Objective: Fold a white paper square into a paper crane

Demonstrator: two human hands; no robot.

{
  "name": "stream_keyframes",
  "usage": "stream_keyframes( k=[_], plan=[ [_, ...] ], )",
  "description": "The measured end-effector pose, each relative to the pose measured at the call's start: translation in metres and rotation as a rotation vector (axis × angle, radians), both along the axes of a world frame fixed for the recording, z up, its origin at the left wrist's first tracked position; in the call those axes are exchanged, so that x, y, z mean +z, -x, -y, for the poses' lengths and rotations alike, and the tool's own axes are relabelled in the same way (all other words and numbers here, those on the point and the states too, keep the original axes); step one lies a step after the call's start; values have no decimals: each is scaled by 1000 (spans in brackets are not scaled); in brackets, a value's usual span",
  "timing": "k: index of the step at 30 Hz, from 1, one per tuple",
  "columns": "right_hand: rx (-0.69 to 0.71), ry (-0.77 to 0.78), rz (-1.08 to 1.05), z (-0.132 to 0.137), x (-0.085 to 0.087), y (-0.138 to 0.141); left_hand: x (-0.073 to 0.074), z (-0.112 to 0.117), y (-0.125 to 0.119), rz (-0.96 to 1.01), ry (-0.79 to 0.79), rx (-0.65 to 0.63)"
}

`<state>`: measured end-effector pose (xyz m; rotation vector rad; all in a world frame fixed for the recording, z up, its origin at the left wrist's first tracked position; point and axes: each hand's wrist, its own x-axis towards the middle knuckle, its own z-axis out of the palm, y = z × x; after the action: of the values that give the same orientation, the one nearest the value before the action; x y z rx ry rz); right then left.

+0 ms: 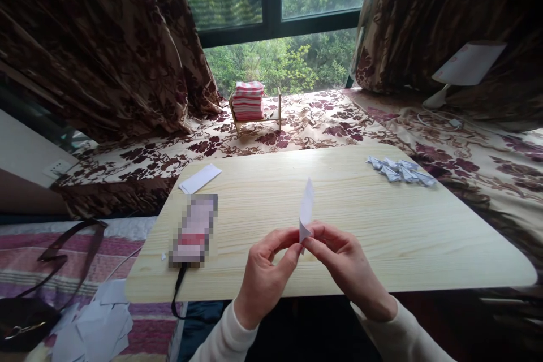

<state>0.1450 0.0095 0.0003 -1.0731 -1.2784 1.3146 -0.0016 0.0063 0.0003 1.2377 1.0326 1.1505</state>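
Observation:
A small strip of white paper (pixel 306 206), partly folded with a pointed top, stands upright between my hands above the near part of the wooden table (pixel 254 192). My left hand (pixel 269 266) pinches its lower end between thumb and fingers. From the other side, my right hand (pixel 345 263) pinches the same lower end, its thumb close to the left one. The fingertips hide part of the bottom fold. At the far right of the tabletop lie several small folded paper pieces (pixel 399 169) in rows.
Flat white paper strips (pixel 200 179) lie at the table's far left, behind a blurred phone-like object (pixel 195 232) with a black strap. Loose paper sheets (pixel 95 325) and a dark bag (pixel 27 322) rest on the striped bedding. A small rack holds folded striped cloths (pixel 249 102); a lamp (pixel 469 65) stands right.

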Motion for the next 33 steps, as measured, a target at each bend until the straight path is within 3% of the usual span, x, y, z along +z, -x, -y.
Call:
stream_keyframes(
  k=[10,19,33],
  plan=[
    [-20,31,29,0,2,0,7,-4,3,-142,-106,-16],
    [-26,127,-85,-3,1,3,-5,-4,1,-40,51,22],
    [27,137,-105,-6,-1,2,2,-11,4,-68,4,-27]
  ],
)
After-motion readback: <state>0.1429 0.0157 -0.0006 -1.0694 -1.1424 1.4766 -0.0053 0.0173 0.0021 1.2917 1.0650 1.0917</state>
